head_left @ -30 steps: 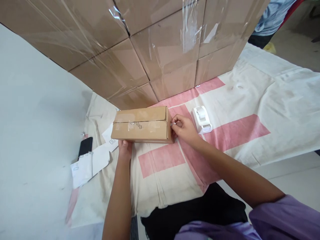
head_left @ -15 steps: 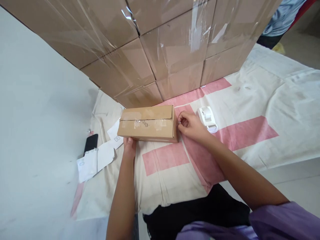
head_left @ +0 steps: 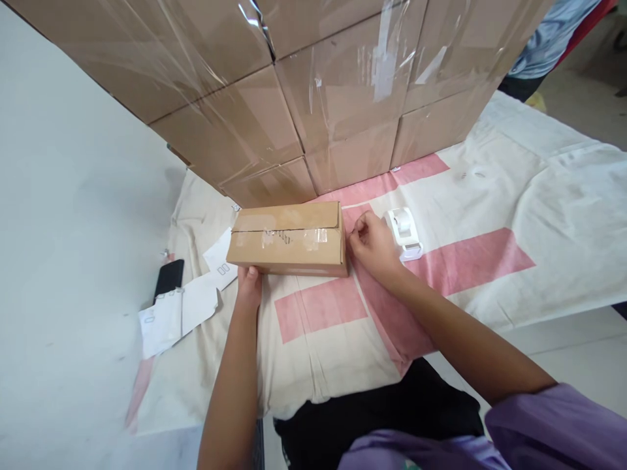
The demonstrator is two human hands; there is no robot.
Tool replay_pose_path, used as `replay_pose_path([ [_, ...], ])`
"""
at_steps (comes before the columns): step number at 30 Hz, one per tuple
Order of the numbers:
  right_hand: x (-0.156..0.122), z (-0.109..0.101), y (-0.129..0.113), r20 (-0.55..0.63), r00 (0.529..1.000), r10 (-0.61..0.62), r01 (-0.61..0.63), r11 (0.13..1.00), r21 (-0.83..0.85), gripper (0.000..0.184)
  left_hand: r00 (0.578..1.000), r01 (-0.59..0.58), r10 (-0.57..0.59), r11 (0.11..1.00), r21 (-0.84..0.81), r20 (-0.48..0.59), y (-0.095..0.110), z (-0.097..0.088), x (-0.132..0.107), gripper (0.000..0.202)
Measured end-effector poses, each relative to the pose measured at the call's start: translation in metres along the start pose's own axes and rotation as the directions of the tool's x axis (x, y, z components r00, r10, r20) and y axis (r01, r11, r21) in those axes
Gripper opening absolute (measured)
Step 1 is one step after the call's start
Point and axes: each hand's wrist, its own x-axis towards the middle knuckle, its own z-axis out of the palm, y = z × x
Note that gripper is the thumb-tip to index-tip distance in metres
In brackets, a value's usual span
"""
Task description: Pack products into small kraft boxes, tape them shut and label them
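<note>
A closed, long brown cardboard box (head_left: 287,238) lies on the cloth in front of me, with clear tape across its top seam. My left hand (head_left: 249,287) grips its near left corner; the thumb shows against the front side and the other fingers are hidden behind or below the box. Beside the right end of the box, my right hand (head_left: 373,245) has thumb and forefinger pinched together. Whatever lies between those fingertips is too small to make out. Just right of this hand sits a white tape dispenser (head_left: 405,232) with a roll in it.
Tall stacked cartons (head_left: 343,85) under clear wrap rise behind the box. At left lie white papers (head_left: 181,310) and a black phone (head_left: 169,277) near a pale wall (head_left: 73,228). A pink-and-cream cloth (head_left: 337,365) covers the table. Another person's clothing (head_left: 553,39) shows top right.
The whole view has shifted slightly. My right hand's pinched fingers have drawn a little away from the box's end. My left hand stays at the same corner.
</note>
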Motion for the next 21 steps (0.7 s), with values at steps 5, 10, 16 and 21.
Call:
replay_pose_path([
  [5, -0.004, 0.005, -0.001, 0.07, 0.997, -0.029, 0.013, 0.977, 0.214, 0.031, 1.0, 0.012, -0.012, 1.0, -0.008, 0.001, -0.003, -0.003, 0.002, 0.084],
  [10, -0.002, 0.006, -0.001, 0.052, 0.998, -0.039, 0.02, 0.944, 0.33, 0.026, 1.0, 0.015, -0.015, 1.0, -0.021, 0.006, -0.003, -0.003, 0.001, 0.083],
  [16, 0.004, 0.006, 0.007, 0.012, 0.997, -0.078, 0.068, 0.926, 0.371, 0.022, 1.0, 0.009, -0.009, 0.999, -0.032, 0.015, -0.003, -0.004, 0.0, 0.079],
  [21, 0.006, 0.007, 0.009, 0.014, 0.999, -0.04, 0.031, 0.914, 0.405, 0.018, 1.0, -0.001, 0.002, 0.999, -0.033, 0.021, -0.004, -0.003, -0.001, 0.082],
])
